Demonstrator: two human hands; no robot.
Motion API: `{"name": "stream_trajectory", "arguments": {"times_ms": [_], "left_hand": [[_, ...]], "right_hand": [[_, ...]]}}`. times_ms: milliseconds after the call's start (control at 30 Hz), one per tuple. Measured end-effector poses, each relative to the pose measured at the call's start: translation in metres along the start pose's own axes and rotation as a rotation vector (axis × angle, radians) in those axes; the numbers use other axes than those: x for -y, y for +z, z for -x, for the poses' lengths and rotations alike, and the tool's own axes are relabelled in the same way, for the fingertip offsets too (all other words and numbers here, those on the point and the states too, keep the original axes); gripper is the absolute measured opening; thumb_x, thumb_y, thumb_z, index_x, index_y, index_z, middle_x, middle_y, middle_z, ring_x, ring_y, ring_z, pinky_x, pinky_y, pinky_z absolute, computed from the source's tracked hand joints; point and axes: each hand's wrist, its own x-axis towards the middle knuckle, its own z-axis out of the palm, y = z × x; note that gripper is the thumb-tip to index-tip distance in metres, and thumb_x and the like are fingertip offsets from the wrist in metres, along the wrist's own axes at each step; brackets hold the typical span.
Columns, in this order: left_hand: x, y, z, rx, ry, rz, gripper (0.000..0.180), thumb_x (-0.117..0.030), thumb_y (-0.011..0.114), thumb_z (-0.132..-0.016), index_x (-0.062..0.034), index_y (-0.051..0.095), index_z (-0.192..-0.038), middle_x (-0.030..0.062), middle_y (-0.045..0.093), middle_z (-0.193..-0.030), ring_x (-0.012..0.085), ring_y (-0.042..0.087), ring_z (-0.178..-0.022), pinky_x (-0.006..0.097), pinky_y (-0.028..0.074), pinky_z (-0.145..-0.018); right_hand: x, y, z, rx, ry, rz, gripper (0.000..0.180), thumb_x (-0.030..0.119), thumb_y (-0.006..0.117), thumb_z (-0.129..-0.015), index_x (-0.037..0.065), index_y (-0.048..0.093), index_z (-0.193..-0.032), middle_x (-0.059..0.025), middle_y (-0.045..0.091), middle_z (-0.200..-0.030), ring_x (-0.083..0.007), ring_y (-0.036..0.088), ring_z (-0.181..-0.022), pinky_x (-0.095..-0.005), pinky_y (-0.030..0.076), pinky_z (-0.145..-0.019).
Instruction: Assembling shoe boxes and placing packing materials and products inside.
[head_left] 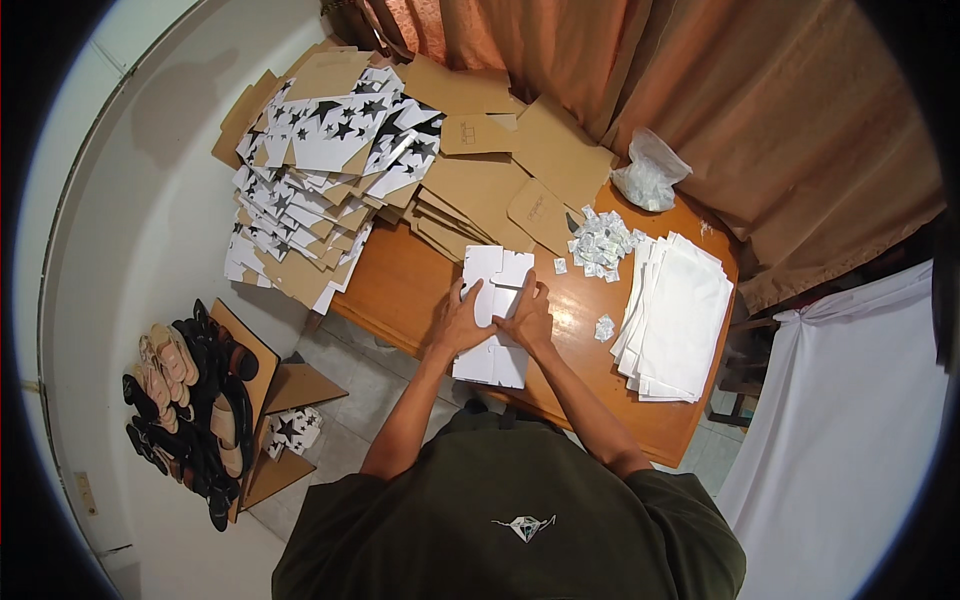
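Note:
A white cardboard box (491, 365) with its flaps partly folded lies at the front edge of the wooden table, its near end reaching past that edge. My left hand (462, 318) grips its left side, the thumb pressed onto the white panel. On the opposite side my right hand (529, 315) holds the box, thumb turned inward and fingers along the right edge. Both thumbs nearly meet at the middle of the box. Parts of the panels under my palms are hidden.
Brown flat cardboard pieces (478, 190) and star-patterned cardboard (330, 140) are heaped at the far left. Small sachets (603, 243), a plastic bag (650, 170) and stacked white sheets (680, 320) lie on the table's (570, 340) right side. Shoes (190, 390) fill a box on the left.

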Motion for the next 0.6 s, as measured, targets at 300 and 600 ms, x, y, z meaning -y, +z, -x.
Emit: {"name": "stream_trajectory", "arguments": {"times_ms": [300, 600], "left_hand": [[0.012, 0.001, 0.006, 0.018, 0.069, 0.133, 0.094, -0.024, 0.084, -0.068, -0.0221, 0.039, -0.150, 0.0314, 0.019, -0.157, 0.0501, 0.028, -0.144, 0.052, 0.037, -0.114], [0.010, -0.002, 0.003, 0.055, 0.080, 0.168, 0.092, -0.023, 0.084, -0.068, -0.0211, 0.040, -0.149, 0.0329, 0.019, -0.158, 0.0498, 0.029, -0.144, 0.051, 0.037, -0.114]], "right_hand": [[0.002, 0.004, -0.007, 0.108, 0.010, -0.024, 0.147, 0.029, 0.094, -0.057, 0.006, -0.010, -0.158, -0.0336, 0.030, -0.145, -0.0534, 0.049, -0.122, -0.0543, 0.051, -0.097], [-0.020, 0.009, -0.019, 0.123, -0.108, -0.179, 0.152, 0.026, 0.095, -0.056, 0.000, -0.019, -0.154, -0.0412, 0.027, -0.144, -0.0553, 0.045, -0.127, -0.0477, 0.047, -0.106]]}}
